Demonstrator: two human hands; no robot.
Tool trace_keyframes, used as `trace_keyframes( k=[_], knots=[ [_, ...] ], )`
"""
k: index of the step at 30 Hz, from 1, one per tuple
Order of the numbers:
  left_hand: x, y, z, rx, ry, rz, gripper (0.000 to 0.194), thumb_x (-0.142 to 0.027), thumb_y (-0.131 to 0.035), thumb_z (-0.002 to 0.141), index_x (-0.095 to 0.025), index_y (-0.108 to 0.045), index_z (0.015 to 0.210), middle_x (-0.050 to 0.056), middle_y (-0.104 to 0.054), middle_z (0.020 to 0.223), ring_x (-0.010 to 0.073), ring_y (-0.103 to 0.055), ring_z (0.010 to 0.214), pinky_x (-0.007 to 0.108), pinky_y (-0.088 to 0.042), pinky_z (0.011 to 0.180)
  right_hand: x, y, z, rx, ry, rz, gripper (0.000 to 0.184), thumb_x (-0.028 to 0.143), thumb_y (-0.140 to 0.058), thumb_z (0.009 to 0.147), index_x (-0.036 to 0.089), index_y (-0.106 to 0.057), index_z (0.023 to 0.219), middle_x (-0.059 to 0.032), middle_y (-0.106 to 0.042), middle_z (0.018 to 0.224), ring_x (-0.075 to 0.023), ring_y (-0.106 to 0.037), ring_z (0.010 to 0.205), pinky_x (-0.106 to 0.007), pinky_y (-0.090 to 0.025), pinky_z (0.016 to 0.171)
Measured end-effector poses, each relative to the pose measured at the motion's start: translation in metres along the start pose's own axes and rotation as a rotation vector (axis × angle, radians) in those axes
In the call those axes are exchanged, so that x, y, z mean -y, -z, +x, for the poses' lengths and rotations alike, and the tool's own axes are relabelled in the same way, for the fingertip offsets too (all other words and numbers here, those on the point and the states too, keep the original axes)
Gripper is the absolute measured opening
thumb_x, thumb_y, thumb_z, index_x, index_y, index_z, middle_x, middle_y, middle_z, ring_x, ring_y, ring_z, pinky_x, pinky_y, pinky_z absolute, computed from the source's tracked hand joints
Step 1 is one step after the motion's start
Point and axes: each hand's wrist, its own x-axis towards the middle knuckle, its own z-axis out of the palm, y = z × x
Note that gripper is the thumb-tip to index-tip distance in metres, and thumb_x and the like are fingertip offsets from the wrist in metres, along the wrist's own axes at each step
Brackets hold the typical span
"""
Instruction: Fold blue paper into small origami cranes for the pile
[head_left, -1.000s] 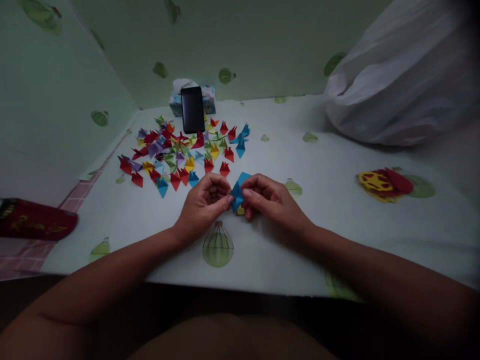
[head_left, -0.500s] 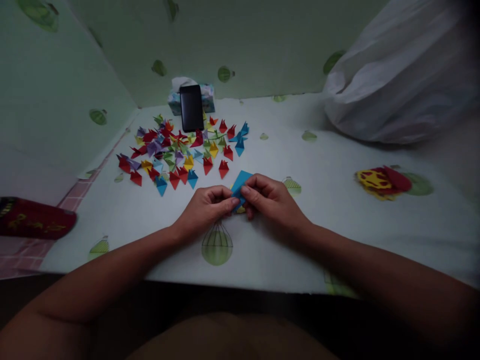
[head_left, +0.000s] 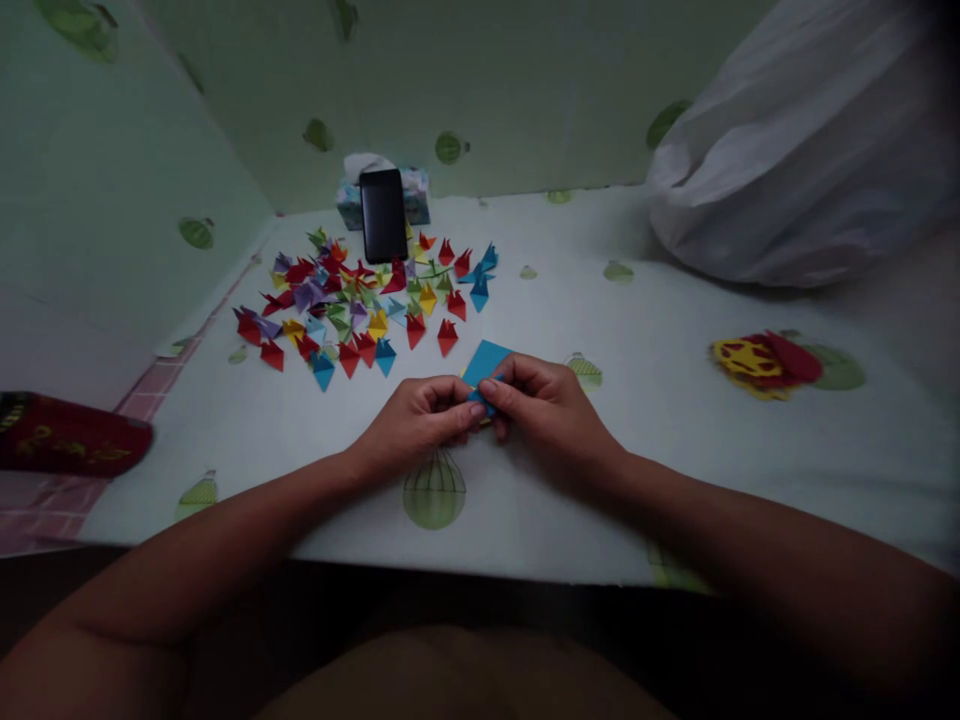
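Observation:
A piece of blue origami paper (head_left: 486, 358) is pinched between my two hands, its upper part flat and its lower part folded over at the fingertips. My left hand (head_left: 427, 410) is closed on the left side of the fold, thumb on top. On the right side, my right hand (head_left: 536, 405) presses the paper between thumb and curled fingers. A bit of yellow shows below the blue; I cannot tell whether it belongs to the same sheet. Beyond the hands lie many small folded paper figures (head_left: 364, 320) in red, blue, yellow, green and purple.
A black phone (head_left: 384, 215) leans on a tissue box (head_left: 418, 197) at the back. To the right lies a red and yellow item (head_left: 757, 362), and a white plastic bag (head_left: 772, 190) stands behind it. A dark red cylinder (head_left: 75, 437) is at the left edge of the white table (head_left: 570, 500).
The lower part of the blue paper is now folded over at my fingertips, where it lay flatter before. Both hands have shifted very slightly; the things around them stay put.

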Motion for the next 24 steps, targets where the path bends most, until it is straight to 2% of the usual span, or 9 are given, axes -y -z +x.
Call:
trace_keyframes(
  k=[5, 12, 15, 18, 24],
  knots=[
    [0.002, 0.0016, 0.0007, -0.004, 0.007, -0.041, 0.024, -0.033, -0.068, 0.088, -0.014, -0.061, 0.076, -0.002, -0.06, 0.068, 0.0067, -0.052, 0.055, 0.02, -0.039, 0.053, -0.0039, 0.0027, 0.0015, 0.0, -0.035, 0.135, 0.031, 0.04, -0.069, 0.089, 0.019, -0.056, 0.071, 0.004, -0.061, 0.053, -0.0104, -0.053, 0.051, -0.026, -0.04, 0.056],
    [0.0021, 0.0021, 0.0003, -0.025, -0.034, 0.088, 0.023, -0.033, -0.062, 0.092, -0.014, -0.063, 0.079, -0.005, -0.052, 0.06, 0.0064, -0.043, 0.052, 0.019, -0.034, 0.05, -0.006, 0.0053, 0.0076, 0.099, -0.105, 0.096, 0.026, 0.04, -0.071, 0.086, 0.018, -0.06, 0.077, 0.0054, -0.059, 0.051, -0.0095, -0.052, 0.047, -0.024, -0.039, 0.052],
    [-0.0002, 0.0018, -0.0008, -0.025, -0.041, 0.149, 0.023, -0.034, -0.06, 0.093, -0.014, -0.065, 0.082, -0.005, -0.051, 0.059, 0.007, -0.042, 0.052, 0.02, -0.034, 0.049, -0.005, 0.0051, 0.0068, 0.054, -0.081, 0.04, 0.026, 0.039, -0.07, 0.087, 0.018, -0.06, 0.075, 0.0051, -0.059, 0.05, -0.0092, -0.051, 0.047, -0.024, -0.039, 0.052],
    [-0.0034, 0.0011, -0.0024, -0.039, -0.06, 0.207, 0.024, -0.033, -0.059, 0.093, -0.015, -0.062, 0.076, -0.005, -0.05, 0.057, 0.0072, -0.043, 0.051, 0.02, -0.035, 0.05, -0.0035, 0.0049, 0.0052, 0.007, -0.055, 0.04, 0.026, 0.038, -0.069, 0.087, 0.019, -0.059, 0.073, 0.0048, -0.06, 0.049, -0.0095, -0.051, 0.047, -0.024, -0.04, 0.052],
    [-0.0057, 0.0016, -0.0045, -0.07, -0.112, 0.273, 0.025, -0.032, -0.053, 0.096, -0.016, -0.061, 0.079, -0.006, -0.051, 0.056, 0.0077, -0.046, 0.048, 0.02, -0.038, 0.049, -0.0023, 0.005, 0.0049, 0.028, -0.101, 0.131, 0.031, 0.043, -0.074, 0.084, 0.018, -0.06, 0.072, 0.0043, -0.06, 0.051, -0.0087, -0.052, 0.045, -0.024, -0.04, 0.052]
  ],
)
